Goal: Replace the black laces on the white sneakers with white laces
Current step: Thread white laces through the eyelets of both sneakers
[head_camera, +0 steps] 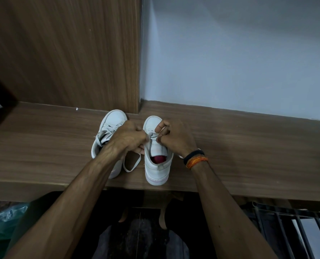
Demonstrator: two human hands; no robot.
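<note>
Where the right sneaker [156, 152] stands heel-first near the wooden shelf's [248, 146] front edge, we pinch its white lace [154, 135] with both hands: our left hand [128, 138] and right hand [174, 138] are curled tight over the tongue. The left sneaker [108, 131] sits just beside it, toe close to the wooden panel [71, 53]. Bare shelf stretches rightward below the pale wall [239, 53].

Dim, soft light; wide-angle bowed edges.
</note>
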